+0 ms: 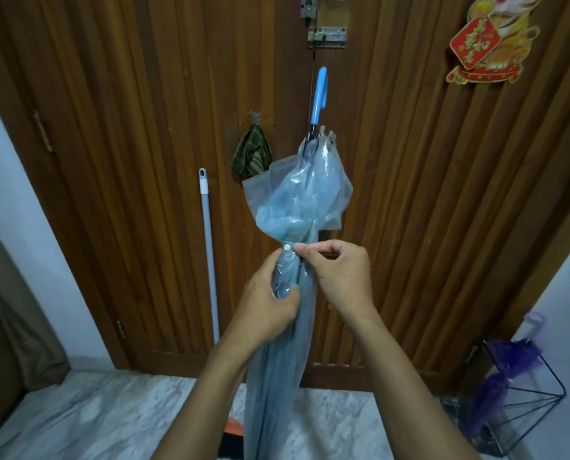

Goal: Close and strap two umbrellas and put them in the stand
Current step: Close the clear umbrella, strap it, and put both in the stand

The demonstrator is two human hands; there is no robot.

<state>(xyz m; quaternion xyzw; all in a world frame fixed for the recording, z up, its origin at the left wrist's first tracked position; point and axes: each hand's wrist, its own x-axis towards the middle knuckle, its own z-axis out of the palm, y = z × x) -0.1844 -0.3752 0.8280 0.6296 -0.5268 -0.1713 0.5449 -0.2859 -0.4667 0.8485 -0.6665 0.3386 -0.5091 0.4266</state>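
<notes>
Fastening step: we judge that we are closing the strap on the second umbrella, since one is already stowed.
Blue umbrella: the clear pale-blue plastic umbrella (pixel 296 200) stands upright in the centre of the frame, its blue hooked handle at the top. Its film is bunched loosely above the waist and hangs long towards the bottom edge.
Left hand: our left hand (pixel 270 303) wraps its curled fingers round the gathered film just below the waist.
Right hand: our right hand (pixel 340 273) pinches thumb and forefinger at the white round snap button (pixel 287 248). The strap itself is too thin and clear to make out.
Other umbrella: the purple umbrella (pixel 506 370) leans inside the black wire stand (pixel 542 396) at the lower right, well apart from our hands.
Surroundings: the brown slatted wooden door (pixel 127 161) fills the background, and the grey mop pole (pixel 207 254) leans on it left of centre.
Risk, snap: if we press off-centre, the button may not catch and the strap would spring loose.
Risk, film: if the left grip relaxes before the snap holds, the loose folds above could billow out again.
Risk, stowing: a puffy bundle could snag on the wire frame or on the purple canopy.
</notes>
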